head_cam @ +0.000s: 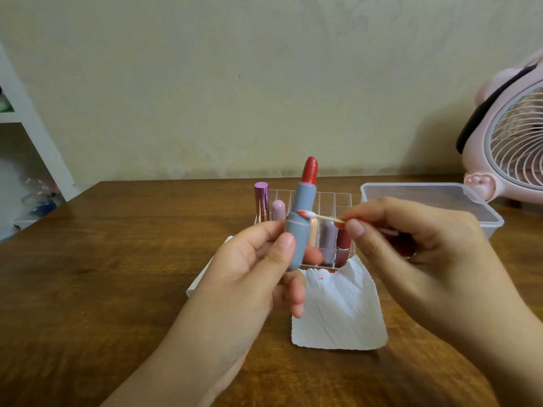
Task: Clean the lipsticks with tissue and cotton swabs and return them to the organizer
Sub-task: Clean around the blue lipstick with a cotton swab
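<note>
Two hands work above the wooden table [117, 259]: the left hand [252, 268] grips an uncapped blue-grey lipstick [299, 224] upright, and the right hand [411, 239] pinches a cotton swab [320, 216] whose reddened tip touches the tube's collar. Behind stands the clear organizer [338, 201] holding more lipsticks, partly hidden by both hands. A stained tissue [338, 312] lies just before it; a lidded plastic box [426, 195] and pink fan [511, 142] sit right.

two bare forearms coming in from the bottom edge, no sleeves in sight, left hand [258, 268] and right hand [411, 239] ungloved — short plain nails, no polish
</note>
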